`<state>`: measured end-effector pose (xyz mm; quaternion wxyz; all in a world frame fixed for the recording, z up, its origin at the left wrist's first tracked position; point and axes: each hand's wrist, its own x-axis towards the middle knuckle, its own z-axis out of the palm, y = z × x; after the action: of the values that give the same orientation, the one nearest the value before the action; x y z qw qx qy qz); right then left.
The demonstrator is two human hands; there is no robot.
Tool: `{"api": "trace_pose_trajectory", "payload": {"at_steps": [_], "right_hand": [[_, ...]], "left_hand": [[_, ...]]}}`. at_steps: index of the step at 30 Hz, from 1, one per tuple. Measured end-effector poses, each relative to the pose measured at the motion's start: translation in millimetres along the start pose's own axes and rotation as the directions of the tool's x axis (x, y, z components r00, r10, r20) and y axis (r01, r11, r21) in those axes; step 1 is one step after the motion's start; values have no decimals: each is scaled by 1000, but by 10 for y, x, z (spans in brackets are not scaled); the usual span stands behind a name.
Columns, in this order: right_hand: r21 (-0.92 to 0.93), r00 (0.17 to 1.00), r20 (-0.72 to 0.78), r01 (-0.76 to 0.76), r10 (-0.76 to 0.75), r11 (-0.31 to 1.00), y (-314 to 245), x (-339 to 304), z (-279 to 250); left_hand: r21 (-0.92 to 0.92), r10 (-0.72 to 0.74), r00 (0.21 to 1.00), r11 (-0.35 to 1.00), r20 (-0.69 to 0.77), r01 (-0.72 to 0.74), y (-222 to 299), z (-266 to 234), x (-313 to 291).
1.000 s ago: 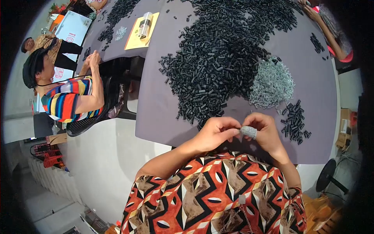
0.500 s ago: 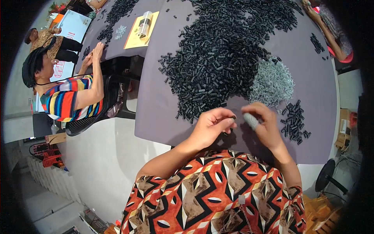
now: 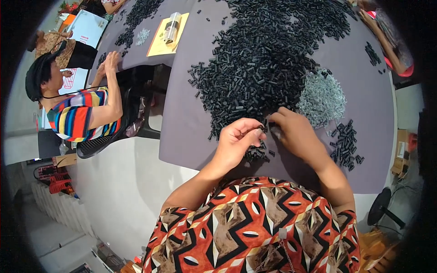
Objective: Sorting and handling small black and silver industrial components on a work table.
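My left hand (image 3: pixel 237 140) is pinched closed on a small black cylindrical piece (image 3: pixel 261 128), mostly covered by the fingertips. Just to its right, my right hand (image 3: pixel 293 136) has its back turned up and its fingers drawn together at the near edge of a large pile of black cylindrical pieces (image 3: pixel 255 77). Whatever those right fingertips hold, if anything, is hidden. Below the left fingers lies a small heap of the same black pieces (image 3: pixel 257 154). A mound of small clear, shiny parts (image 3: pixel 321 100) sits beyond my right hand.
Another small group of black pieces (image 3: pixel 344 143) lies right of my forearm on the grey-covered table (image 3: pixel 182 136). A clear tube (image 3: pixel 171 31) rests on yellow paper at the far left. A person in a striped shirt (image 3: pixel 77 113) sits left; another person's arm (image 3: pixel 380 38) reaches in far right.
My right hand has moved left and away from me, turning its back up. My left hand has shifted slightly left, and the small heap below it shows more.
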<state>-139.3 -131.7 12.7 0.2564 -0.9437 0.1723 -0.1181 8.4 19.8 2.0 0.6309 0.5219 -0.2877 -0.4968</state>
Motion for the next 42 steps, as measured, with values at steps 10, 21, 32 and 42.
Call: {"api": "trace_pose_trajectory", "payload": {"at_steps": [10, 21, 32, 42], "right_hand": [[-100, 983, -181, 13, -30, 995, -5, 201, 148], [403, 979, -42, -167, 201, 900, 73, -15, -104], [0, 997, -55, -53, 53, 999, 13, -19, 66], [719, 946, 111, -289, 306, 633, -97, -254, -200]], "left_hand": [[-18, -13, 999, 1000, -46, 13, 20, -36, 35], [-16, -17, 999, 1000, -50, 16, 36, -37, 2], [-36, -11, 1000, 999, -25, 10, -5, -45, 4], [85, -93, 994, 993, 56, 88, -14, 98, -25]]}}
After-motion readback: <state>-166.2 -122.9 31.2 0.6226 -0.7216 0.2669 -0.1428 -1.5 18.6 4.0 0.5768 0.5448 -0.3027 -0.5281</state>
